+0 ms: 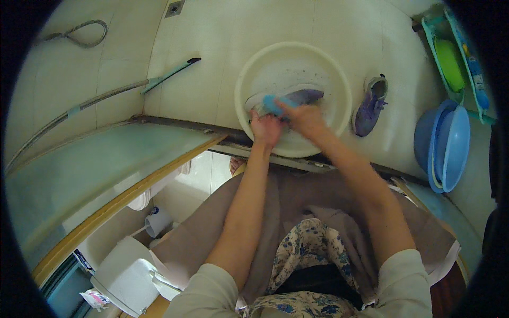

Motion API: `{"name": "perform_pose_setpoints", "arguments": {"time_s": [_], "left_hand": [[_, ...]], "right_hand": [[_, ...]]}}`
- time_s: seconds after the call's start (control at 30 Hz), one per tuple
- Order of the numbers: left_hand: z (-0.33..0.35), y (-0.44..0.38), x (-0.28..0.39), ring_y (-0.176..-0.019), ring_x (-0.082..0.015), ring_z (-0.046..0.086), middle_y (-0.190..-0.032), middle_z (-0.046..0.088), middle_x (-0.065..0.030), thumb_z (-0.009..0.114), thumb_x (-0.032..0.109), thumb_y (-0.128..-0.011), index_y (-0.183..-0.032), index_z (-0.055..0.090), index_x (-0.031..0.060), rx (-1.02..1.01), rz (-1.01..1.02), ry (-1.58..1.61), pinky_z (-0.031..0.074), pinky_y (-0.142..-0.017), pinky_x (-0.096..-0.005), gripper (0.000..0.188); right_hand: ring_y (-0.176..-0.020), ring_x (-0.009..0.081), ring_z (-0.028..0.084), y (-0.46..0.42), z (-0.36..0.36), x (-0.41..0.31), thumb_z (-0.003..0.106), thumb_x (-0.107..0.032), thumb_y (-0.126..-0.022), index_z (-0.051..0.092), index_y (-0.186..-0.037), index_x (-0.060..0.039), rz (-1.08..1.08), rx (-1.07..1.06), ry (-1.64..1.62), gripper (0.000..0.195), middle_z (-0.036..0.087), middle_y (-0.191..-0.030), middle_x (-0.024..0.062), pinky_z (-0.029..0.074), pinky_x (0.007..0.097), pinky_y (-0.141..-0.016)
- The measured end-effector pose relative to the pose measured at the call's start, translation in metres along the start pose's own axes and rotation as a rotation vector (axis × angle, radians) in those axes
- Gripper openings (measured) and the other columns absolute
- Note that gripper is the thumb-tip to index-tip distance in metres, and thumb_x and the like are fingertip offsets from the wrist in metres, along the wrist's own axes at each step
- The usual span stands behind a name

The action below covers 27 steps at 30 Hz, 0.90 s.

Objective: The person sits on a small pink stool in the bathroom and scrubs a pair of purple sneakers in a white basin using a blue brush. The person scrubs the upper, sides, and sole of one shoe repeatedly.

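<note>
A purple and white shoe [304, 96] lies on its side in a round cream plastic basin [344, 87], with some suds and dark specks around it. My left hand [267, 129] grips the shoe's near edge. In my right hand [306, 120] is a light-blue scrubber [274, 104], pressed against the middle of the shoe; whether it is a brush or a sponge is not clear. The two hands meet over the shoe and hide part of it. To the right of the basin, the matching purple shoe [369, 107] rests upright on the tiled floor.
Nested blue basins [449, 147] lean at the right wall, below a teal rack [445, 59] holding a green basin. A teal-headed squeegee [171, 75] with a metal pole lies at left. The basin's near rim overlaps a dark door track [191, 125]. A floor drain [174, 8] is at the far end.
</note>
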<state>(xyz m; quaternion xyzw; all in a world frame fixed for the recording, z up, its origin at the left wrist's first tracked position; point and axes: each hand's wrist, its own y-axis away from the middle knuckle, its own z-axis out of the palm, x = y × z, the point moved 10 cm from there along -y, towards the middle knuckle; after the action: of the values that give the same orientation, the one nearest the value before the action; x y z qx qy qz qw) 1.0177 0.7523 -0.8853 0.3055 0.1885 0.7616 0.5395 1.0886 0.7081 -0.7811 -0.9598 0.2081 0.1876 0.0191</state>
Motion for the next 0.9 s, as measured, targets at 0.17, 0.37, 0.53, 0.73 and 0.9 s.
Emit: {"name": "perform_pose_setpoints", "arguments": {"time_s": [0.17, 0.37, 0.53, 0.73, 0.9], "left_hand": [[0.000, 0.004, -0.004, -0.119, -0.0344, 0.037, -0.130, 0.042, -0.0122, 0.015, 0.054, -0.091, -0.125, 0.040, 0.0081, -0.005, -0.044, 0.034, 0.026, -0.096, -0.0577, 0.062], [0.025, 0.000, 0.001, -0.120, -0.0323, 0.036, -0.134, 0.038, -0.0118, 0.014, 0.059, -0.089, -0.129, 0.037, 0.0067, -0.044, -0.021, 0.088, 0.027, -0.096, -0.0561, 0.070], [0.026, -0.018, -0.013, -0.115, -0.0277, 0.043, -0.126, 0.045, -0.0127, 0.030, 0.053, -0.091, -0.126, 0.038, 0.0023, 0.061, 0.025, -0.296, 0.033, -0.097, -0.0424, 0.063], [0.018, -0.031, -0.025, -0.111, -0.0271, 0.047, -0.120, 0.049, -0.0122, 0.032, 0.041, -0.095, -0.122, 0.041, 0.0008, 0.165, 0.007, -0.230, 0.039, -0.094, -0.0410, 0.050], [0.018, -0.031, -0.023, -0.111, -0.0276, 0.046, -0.122, 0.048, -0.0139, 0.029, 0.038, -0.096, -0.122, 0.041, 0.0001, 0.180, -0.019, -0.213, 0.037, -0.096, -0.0426, 0.048]], "right_hand": [[-0.053, 0.0286, 0.059, 0.004, 0.003, 0.012, 0.059, -0.017, -0.077, 0.044, -0.127, -0.0329, 0.064, -0.012, -0.041, 0.055, 0.058, -0.060, 0.0121, 0.045, 0.0402, -0.047], [-0.055, 0.0299, 0.060, 0.015, -0.015, 0.075, 0.056, -0.017, -0.079, 0.044, -0.127, -0.0316, 0.284, 0.077, 0.028, 0.052, 0.059, -0.060, 0.0140, 0.047, 0.0414, -0.050], [-0.057, 0.0300, 0.061, 0.015, 0.000, 0.056, 0.055, -0.021, -0.082, 0.044, -0.127, -0.0308, 0.398, 0.039, -0.097, 0.047, 0.059, -0.061, 0.0140, 0.047, 0.0411, -0.052], [-0.055, 0.0299, 0.060, 0.026, -0.011, 0.087, 0.056, -0.019, -0.080, 0.044, -0.127, -0.0302, 0.274, 0.176, -0.068, 0.050, 0.059, -0.059, 0.0134, 0.047, 0.0406, -0.051], [-0.056, 0.0308, 0.060, 0.022, 0.000, 0.070, 0.056, -0.019, -0.081, 0.044, -0.126, -0.0352, 0.303, 0.132, -0.135, 0.050, 0.060, -0.063, 0.0138, 0.047, 0.0412, -0.051]]}}
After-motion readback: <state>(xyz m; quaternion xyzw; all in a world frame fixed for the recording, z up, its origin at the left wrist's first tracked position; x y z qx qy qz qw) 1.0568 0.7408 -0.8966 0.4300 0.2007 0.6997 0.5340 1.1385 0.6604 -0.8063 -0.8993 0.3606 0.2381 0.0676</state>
